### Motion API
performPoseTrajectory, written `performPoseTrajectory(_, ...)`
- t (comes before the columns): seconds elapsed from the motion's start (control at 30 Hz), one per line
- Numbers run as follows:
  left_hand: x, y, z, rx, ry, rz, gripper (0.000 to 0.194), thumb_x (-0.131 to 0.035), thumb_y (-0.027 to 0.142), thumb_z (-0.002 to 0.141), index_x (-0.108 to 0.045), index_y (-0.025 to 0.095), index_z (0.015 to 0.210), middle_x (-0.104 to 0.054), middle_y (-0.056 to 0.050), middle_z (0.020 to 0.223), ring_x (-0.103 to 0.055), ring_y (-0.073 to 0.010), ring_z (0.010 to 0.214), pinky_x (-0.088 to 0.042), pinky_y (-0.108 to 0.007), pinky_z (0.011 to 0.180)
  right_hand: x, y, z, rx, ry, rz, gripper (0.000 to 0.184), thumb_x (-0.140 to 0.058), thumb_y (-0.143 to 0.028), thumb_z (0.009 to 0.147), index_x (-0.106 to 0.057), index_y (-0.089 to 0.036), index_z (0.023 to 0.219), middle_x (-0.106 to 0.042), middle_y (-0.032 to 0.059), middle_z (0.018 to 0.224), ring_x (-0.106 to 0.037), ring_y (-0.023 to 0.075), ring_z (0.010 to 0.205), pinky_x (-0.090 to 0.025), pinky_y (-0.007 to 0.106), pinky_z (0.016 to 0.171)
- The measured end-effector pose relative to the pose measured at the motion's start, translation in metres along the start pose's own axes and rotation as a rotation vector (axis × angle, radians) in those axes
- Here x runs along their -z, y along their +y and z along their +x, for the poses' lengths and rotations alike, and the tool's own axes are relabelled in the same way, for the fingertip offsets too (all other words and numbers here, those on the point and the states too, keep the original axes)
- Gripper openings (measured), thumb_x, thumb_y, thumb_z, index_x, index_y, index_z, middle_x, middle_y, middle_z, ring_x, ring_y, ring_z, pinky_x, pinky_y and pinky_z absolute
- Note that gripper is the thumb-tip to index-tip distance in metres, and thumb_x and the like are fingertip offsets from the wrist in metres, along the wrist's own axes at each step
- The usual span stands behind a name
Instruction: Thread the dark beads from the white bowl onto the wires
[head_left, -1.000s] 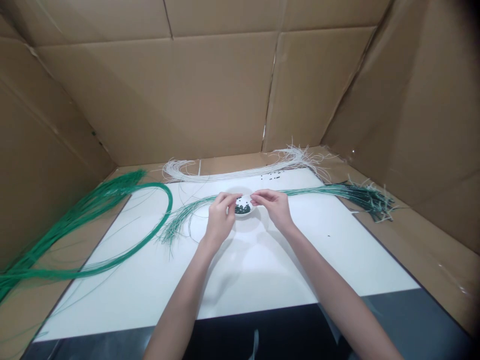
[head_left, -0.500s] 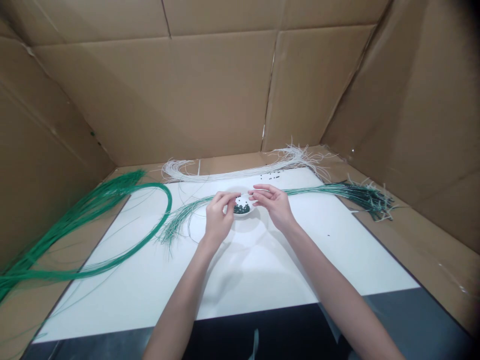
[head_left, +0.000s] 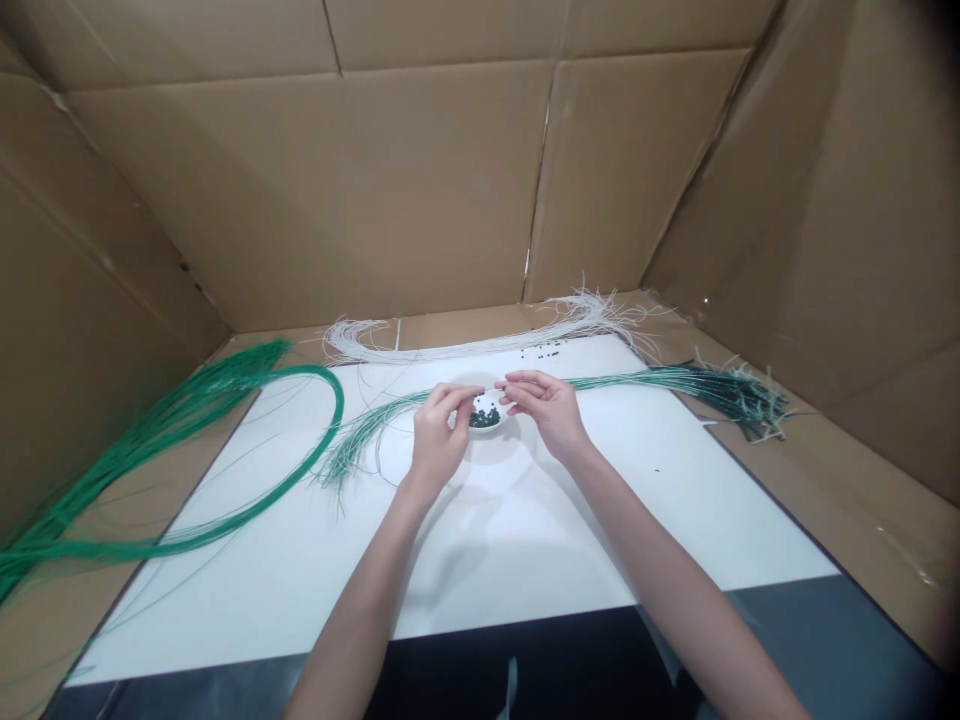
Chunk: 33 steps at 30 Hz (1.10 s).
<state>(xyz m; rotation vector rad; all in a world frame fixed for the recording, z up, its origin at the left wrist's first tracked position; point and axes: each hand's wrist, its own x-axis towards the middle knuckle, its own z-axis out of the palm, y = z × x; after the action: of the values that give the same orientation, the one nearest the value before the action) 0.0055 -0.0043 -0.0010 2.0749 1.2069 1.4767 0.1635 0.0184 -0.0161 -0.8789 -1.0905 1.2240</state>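
Note:
A small white dish (head_left: 501, 428) holding dark green beads (head_left: 484, 420) stands near the far side of a white board (head_left: 517, 560). My left hand (head_left: 442, 437) is just left of the dish, with its fingertips curled over the left rim. My right hand (head_left: 545, 408) is to the right, fingertips pinched together close to the right rim. A thread-thin item may lie between the fingertips, but it is too small to tell. Green strands (head_left: 367, 440) run out on both sides of my hands, passing behind them.
A long green wire bundle (head_left: 187, 400) loops over the left side. White fibres (head_left: 465, 345) arc along the far edge, with several loose beads (head_left: 544, 350) nearby. Dark-tipped strands (head_left: 727, 390) lie at right. Cardboard walls (head_left: 315, 200) enclose the area; a black surface (head_left: 525, 670) lies nearest me.
My fingertips have shifted slightly above the dish, with the right hand's fingers curling closer together. The dish, beads and strands stay in place.

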Motion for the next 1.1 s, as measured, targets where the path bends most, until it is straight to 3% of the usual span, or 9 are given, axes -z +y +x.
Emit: performPoseTrajectory(1.1, -0.0027, -0.0006, -0.0019, -0.067, -0.011, 0.064, 0.025, -0.043, 0.008, 0.080, -0.062, 0.019, 0.091, -0.057, -0.003, 0.082, -0.054, -0.0093, 0.071, -0.044, -0.021, 0.068, -0.0054, -0.0018, -0.0049, 0.097, 0.077, -0.085, 0.024, -0.067, -0.033, 0.062, -0.061, -0.018, 0.078, -0.069, 0.0056, 0.081, -0.061, 0.0123, 0.055, -0.047, 0.024, 0.052)
